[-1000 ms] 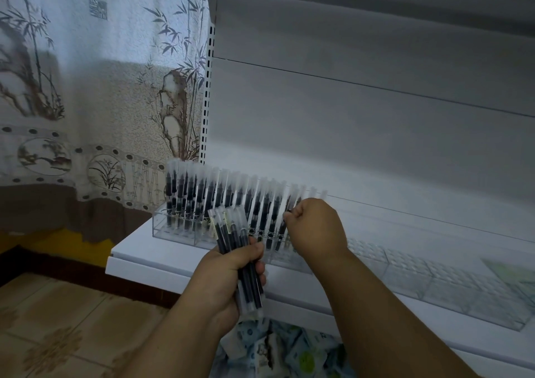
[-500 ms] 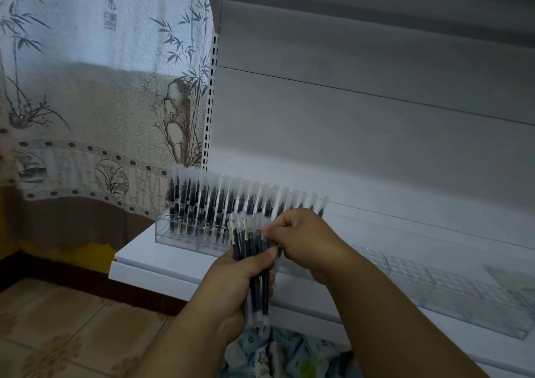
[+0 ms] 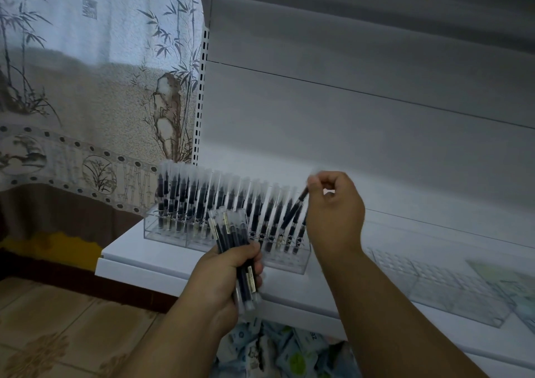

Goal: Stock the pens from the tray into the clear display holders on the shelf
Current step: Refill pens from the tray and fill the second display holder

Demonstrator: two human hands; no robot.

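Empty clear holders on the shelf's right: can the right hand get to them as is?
Probably yes: the right hand, pinching one black pen, hovers beside the empty clear holders, nothing between.

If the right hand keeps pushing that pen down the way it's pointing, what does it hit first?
Probably the right end of the clear holder, among the pens already standing there. The right hand pinches a tilted pen aimed down-left at it. Which slot is unclear.

Standing pens point(image 3: 220, 204) crowd the holder point(image 3: 173, 234) (right holders point(image 3: 451, 296) open).
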